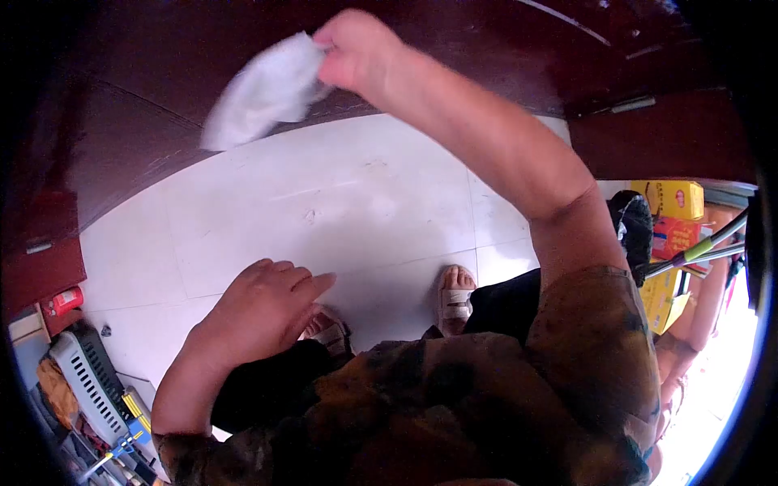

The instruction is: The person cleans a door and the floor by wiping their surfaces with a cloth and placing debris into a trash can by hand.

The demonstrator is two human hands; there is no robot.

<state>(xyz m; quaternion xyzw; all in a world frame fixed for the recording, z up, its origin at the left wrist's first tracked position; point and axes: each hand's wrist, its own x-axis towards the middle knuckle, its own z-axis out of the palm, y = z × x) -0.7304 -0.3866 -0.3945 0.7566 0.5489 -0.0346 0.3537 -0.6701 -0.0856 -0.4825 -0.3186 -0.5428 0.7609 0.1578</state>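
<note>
Open: passage over white floor tiles (389,198), between dark red panelling (113,146) and sandals (457,310). Blocked ahead: by panelling, white cloth (263,95) and right hand (354,53). Occupied at near left: by left hand (263,308). Blocked at right: by black bag (632,220) and yellow carton (666,198). Blocked at left: by grey slatted basket (87,378) and red canister (65,300).

Matt cloth (263,97), smooth flr tiles (389,190) w/ gloss, plast. crate (71,356)

The pale tiled floor (243,219) bears two sandalled feet (456,301) and, at left, a small dark object (106,331).
</note>
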